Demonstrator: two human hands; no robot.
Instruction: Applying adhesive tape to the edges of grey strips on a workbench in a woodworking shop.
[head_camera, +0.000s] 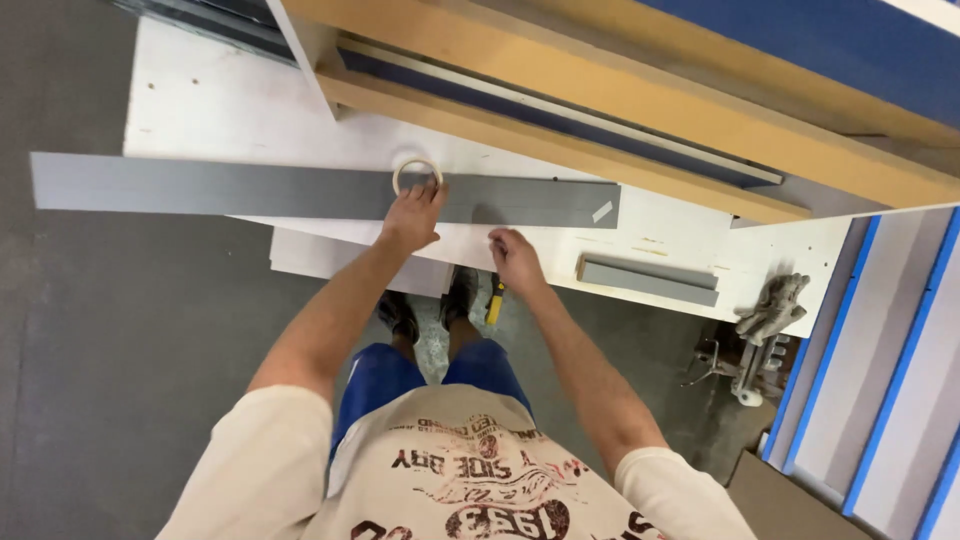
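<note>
On the white counter (230, 110) lies a long grey strip (250, 190). Left hand (412, 215) fingers clamp a tape roll (417, 176) on it; right hand (515, 258), fingers curled together, presses the strip's edge to steady it.

The left hand (410, 218) holds a tape roll (417, 176) against a long grey strip (250, 190) lying across the white surface (230, 110). The right hand (516, 260) rests at the surface's near edge, just below the strip. A short grey piece (647, 278) lies to the right.
</note>
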